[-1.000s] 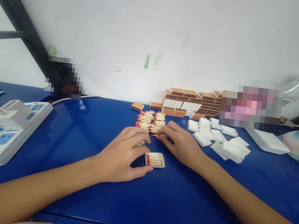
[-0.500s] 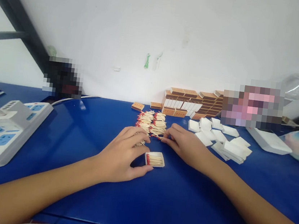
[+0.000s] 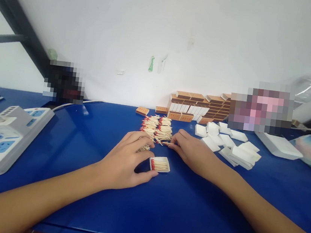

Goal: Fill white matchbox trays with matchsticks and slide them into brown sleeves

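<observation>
My left hand [image 3: 127, 162] steadies a small white matchbox tray [image 3: 165, 159] between thumb and index finger. Red-headed matches [image 3: 160, 166] lie inside that tray, heads toward the left. Beyond it sits a heap of loose matches [image 3: 164, 129] in rough rows, part of which is covered by my left fingers. At the heap's near right edge, my right hand [image 3: 192, 151] has thumb and fingertips pinched on a match or matches; how many I cannot make out. Several white trays [image 3: 227, 141] lie scattered to the right of my right hand.
Orange-brown matchboxes [image 3: 218, 111] are stacked against the wall, with two boxes [image 3: 142, 111] left of the stack. A white power strip [image 3: 18, 145] lies on the blue table [image 3: 143, 217] at left. A larger white box [image 3: 279, 146] rests at right.
Both hands keep nearly the same place and grip. The whole view has shifted very slightly; the tray and the match heap look otherwise the same.
</observation>
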The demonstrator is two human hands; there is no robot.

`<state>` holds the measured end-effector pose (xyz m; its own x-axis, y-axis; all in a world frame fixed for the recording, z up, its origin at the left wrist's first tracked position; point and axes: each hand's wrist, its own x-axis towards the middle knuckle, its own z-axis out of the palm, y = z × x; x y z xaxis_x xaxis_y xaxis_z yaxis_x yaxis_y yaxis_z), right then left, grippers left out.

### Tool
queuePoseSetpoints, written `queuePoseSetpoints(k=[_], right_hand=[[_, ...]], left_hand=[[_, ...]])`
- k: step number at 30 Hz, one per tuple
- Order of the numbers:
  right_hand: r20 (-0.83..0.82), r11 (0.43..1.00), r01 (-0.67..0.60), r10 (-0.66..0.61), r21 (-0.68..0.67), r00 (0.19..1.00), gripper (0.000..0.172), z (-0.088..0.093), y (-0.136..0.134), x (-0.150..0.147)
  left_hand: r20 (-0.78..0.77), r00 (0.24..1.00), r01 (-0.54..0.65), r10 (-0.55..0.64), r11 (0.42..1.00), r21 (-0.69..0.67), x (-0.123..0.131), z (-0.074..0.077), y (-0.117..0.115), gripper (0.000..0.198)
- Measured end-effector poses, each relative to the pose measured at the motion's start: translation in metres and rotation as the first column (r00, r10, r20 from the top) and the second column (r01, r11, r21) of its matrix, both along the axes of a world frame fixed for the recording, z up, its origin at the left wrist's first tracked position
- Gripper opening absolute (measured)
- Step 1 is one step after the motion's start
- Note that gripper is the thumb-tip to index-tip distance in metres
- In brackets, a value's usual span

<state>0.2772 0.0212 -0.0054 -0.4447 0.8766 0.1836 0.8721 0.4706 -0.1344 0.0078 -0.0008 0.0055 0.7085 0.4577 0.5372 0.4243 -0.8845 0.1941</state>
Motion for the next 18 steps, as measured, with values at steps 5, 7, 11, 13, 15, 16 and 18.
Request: queuePoseSetpoints(k=[5, 7, 11, 13, 15, 16, 18], right_hand=[[-0.035, 0.999, 0.005, -0.006, -0.045, 0.999, 0.018, 0.004, -0.001, 0.002], [-0.06, 0.998, 0.002, -0.005, -0.057, 0.998, 0.019, 0.008, -0.003, 0.004], [-0.112, 0.999, -0.017, 0.012, -0.052, 0.994, 0.02, 0.013, -0.004, 0.01], [-0.134, 0.999, -0.018, 0.011, -0.051, 0.991, 0.021, 0.014, -0.004, 0.013], [-0.16, 0.998, -0.025, 0.017, -0.049, 0.987, 0.022, 0.014, -0.003, 0.016], [-0.174, 0.998, -0.033, 0.024, -0.046, 0.984, 0.023, 0.015, -0.004, 0.017], [-0.203, 0.998, -0.045, 0.036, -0.04, 0.979, 0.023, 0.015, -0.004, 0.018]], left_hand=[[-0.004, 1.0, -0.016, 0.016, 1.0, -0.003, 0.001, 0.002, 0.001, 0.025], [0.0, 1.0, -0.024, 0.024, 1.0, -0.003, 0.001, 0.002, 0.001, 0.025], [0.003, 0.999, -0.041, 0.041, 0.999, 0.006, 0.0, 0.002, 0.001, 0.025], [0.005, 0.999, -0.049, 0.049, 0.999, 0.01, 0.0, 0.002, 0.001, 0.026], [0.009, 0.998, -0.055, 0.055, 0.998, 0.012, 0.0, 0.003, 0.001, 0.025], [0.011, 0.998, -0.059, 0.059, 0.998, 0.015, 0.0, 0.003, 0.001, 0.024], [0.02, 0.998, -0.067, 0.067, 0.998, 0.02, 0.0, 0.003, 0.002, 0.023]])
